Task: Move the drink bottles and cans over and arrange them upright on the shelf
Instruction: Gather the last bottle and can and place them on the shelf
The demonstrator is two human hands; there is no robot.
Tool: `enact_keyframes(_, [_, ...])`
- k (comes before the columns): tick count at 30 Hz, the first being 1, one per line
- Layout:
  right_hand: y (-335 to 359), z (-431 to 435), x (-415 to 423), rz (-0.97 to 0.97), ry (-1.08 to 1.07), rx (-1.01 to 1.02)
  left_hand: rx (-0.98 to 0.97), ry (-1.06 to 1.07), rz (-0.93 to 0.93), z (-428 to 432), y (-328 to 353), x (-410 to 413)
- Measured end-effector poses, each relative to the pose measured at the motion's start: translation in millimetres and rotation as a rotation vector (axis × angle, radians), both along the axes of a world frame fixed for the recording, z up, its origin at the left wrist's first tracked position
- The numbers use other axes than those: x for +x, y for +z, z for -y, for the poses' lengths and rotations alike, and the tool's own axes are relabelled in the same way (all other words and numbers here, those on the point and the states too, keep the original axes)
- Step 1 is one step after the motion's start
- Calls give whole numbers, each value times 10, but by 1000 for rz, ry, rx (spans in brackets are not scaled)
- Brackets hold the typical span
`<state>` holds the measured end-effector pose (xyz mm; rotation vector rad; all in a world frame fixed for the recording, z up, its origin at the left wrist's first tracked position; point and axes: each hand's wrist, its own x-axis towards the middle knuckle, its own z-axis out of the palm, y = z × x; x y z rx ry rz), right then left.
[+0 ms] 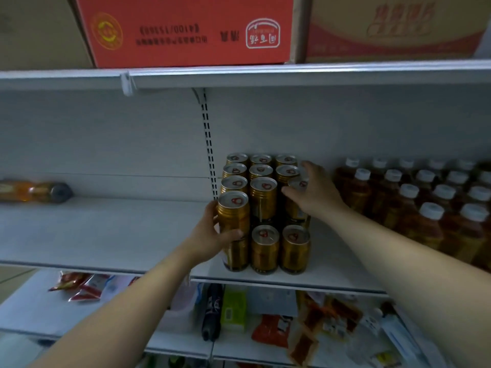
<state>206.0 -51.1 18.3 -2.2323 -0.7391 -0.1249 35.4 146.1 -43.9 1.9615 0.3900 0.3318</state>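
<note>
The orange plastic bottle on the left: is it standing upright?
No, the orange plastic bottle lies on its side on the white shelf.

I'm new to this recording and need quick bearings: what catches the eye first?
A stacked block of gold cans stands in the middle of the shelf; the left hand holds the upper front-left can and the right hand grips the upper right-side can. White-capped amber bottles stand in rows to the right, and one orange bottle lies on its side far left.
</note>
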Motion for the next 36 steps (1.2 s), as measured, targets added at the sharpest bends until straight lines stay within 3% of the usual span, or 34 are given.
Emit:
enact_keyframes(8, [521, -963, -424, 52, 212, -219, 483, -72, -323, -845, 474, -500])
enact_keyframes(11, [584, -1518, -672, 29, 287, -285, 581, -51, -373, -1299, 565, -823])
enact_keyframes(17, [557, -2830, -1318, 24, 411, -420, 652, 42, -453, -2262, 541, -1633])
enact_keyframes(24, [445, -4218, -2010, 96, 550, -522, 597, 162, -568, -3289, 389, -2475])
enact_keyframes(36, [-133, -6451, -2110, 81, 707, -596, 510, 323, -655, -4840, -16, -2595])
